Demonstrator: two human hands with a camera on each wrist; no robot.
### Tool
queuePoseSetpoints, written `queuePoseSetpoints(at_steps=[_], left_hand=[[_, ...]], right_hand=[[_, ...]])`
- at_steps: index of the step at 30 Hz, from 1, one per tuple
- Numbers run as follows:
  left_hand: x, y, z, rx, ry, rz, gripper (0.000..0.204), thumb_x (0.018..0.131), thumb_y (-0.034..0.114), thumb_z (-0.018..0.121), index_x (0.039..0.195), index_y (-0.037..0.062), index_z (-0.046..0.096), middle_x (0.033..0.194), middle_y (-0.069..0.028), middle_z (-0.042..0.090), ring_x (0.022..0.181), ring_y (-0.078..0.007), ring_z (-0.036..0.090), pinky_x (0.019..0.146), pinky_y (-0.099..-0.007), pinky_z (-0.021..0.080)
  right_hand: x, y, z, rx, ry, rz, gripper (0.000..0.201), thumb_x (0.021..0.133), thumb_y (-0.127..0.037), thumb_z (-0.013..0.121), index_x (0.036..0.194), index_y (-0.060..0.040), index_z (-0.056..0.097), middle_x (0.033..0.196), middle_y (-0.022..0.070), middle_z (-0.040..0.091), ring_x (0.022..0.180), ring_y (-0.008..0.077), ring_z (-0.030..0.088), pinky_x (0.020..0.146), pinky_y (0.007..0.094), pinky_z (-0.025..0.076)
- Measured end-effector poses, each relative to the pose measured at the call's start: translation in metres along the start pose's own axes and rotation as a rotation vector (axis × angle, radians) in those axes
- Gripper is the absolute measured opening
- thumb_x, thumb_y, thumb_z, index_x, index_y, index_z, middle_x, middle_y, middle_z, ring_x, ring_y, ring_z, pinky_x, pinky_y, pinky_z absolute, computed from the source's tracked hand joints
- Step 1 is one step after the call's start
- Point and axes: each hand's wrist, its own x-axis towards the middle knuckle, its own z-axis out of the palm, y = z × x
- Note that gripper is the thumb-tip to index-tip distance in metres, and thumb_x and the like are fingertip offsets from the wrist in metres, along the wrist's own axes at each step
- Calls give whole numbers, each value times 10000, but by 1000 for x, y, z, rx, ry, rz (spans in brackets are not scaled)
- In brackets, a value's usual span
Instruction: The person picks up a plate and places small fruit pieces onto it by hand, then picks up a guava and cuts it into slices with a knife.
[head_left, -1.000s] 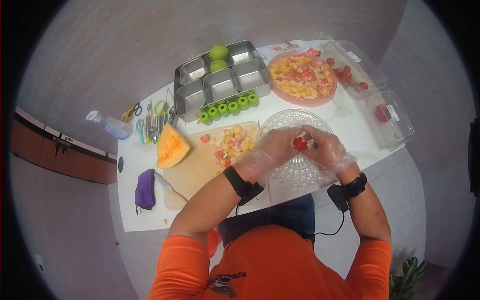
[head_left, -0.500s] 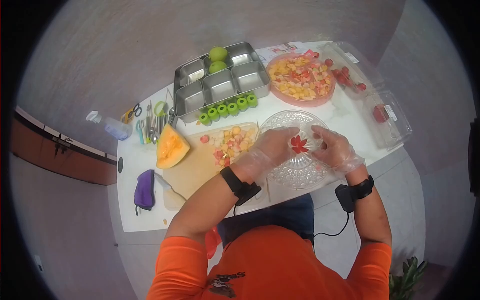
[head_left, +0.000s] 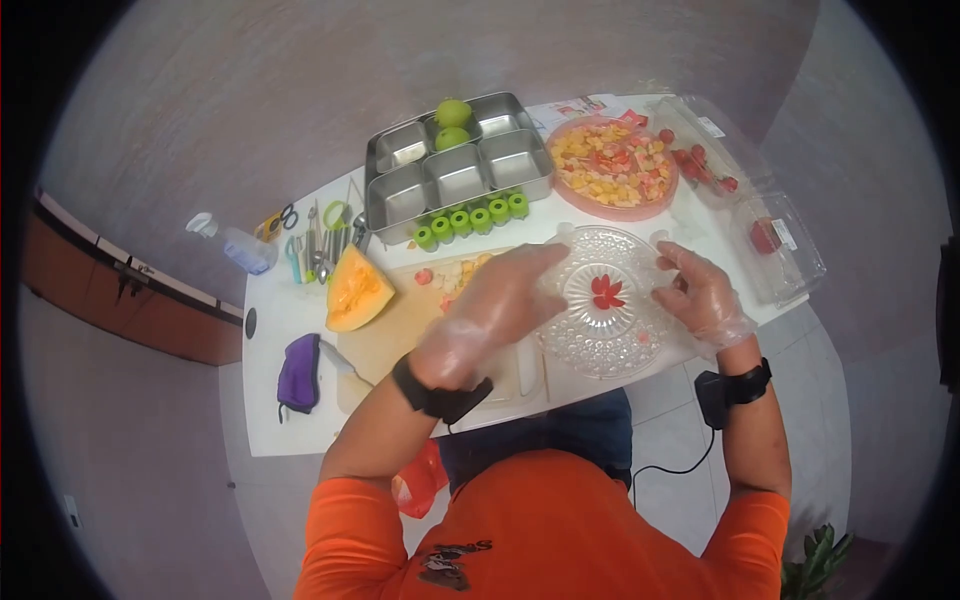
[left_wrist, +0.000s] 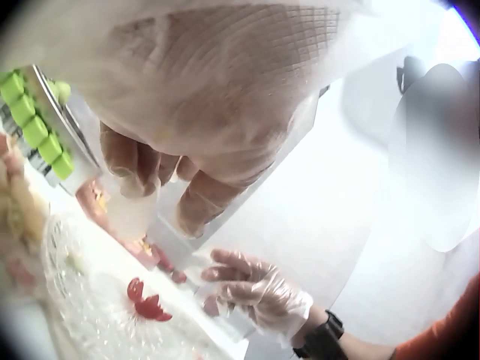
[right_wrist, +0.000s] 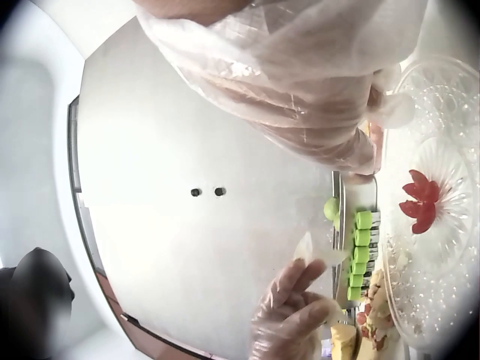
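At the centre of the clear glass plate [head_left: 600, 350]: one red fruit piece [head_left: 607, 292], cut with spread petals, held by nothing. At nine o'clock from it: left hand [head_left: 500, 300], gloved, grip open and empty, fingers extended over the edge of the cutting board [head_left: 390, 335], with cut fruit [head_left: 450, 280] beside it. At three o'clock: right hand [head_left: 700, 295], gloved, grip open and empty, fingers loosely bent near the plate's rim. At twelve: pink tray [head_left: 620, 212], filled with cut pieces. Between ten and eleven: steel tray [head_left: 542, 188]. Hazards, as judged: loose glove film beyond the left fingertips could snag a petal and tip or drag the piece; a knock to the plate could slide it off centre, wet fruit on smooth glass being likely slippery; the plate sits near the front edge of the counter [head_left: 720, 240], at six o'clock, so a forearm or the hanging wrist cable [head_left: 713, 430], if caught, could shift it.
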Motion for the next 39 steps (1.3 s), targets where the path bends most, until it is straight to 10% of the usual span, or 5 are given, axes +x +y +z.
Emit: queuePoseSetpoints(at_steps=[6,10,12,19,39], left_hand=[[-118,-20,-46,-61,377,-200,482,729,68,818,1181,12,661,912,-64,630,655,-90,550,604,-238,471],[-187,-48,-12,-218,471,-453,463,737,71,818,1170,11,664,887,-54,623,646,-87,543,592,-244,466],[-200,-45,-1,-223,522,-570,377,761,138,803,1099,25,680,878,-134,660,670,-233,603,649,-335,514],[-200,-55,11,149,602,-128,164,776,48,716,927,54,654,823,-142,645,743,-352,626,677,-430,523],[-206,-63,4,90,505,-170,199,719,-18,708,886,67,642,800,-85,606,699,-302,588,635,-399,489]], right_hand=[[23,-50,0,3,-47,-150,551,757,-70,753,1287,-37,608,1013,110,697,694,161,599,677,291,527],[52,-94,32,-37,-217,-314,511,748,-79,755,1242,-32,631,1057,167,692,750,254,666,723,344,550],[69,-105,60,-102,-269,-405,499,758,-106,751,1239,-40,634,1078,177,690,807,296,675,767,369,549],[115,-130,130,-432,-519,-373,428,800,-168,714,1217,-84,663,1088,184,689,1000,353,658,880,415,523],[180,-177,219,-689,-835,-415,292,896,-281,571,1085,-92,687,943,174,703,860,352,682,778,429,536]])
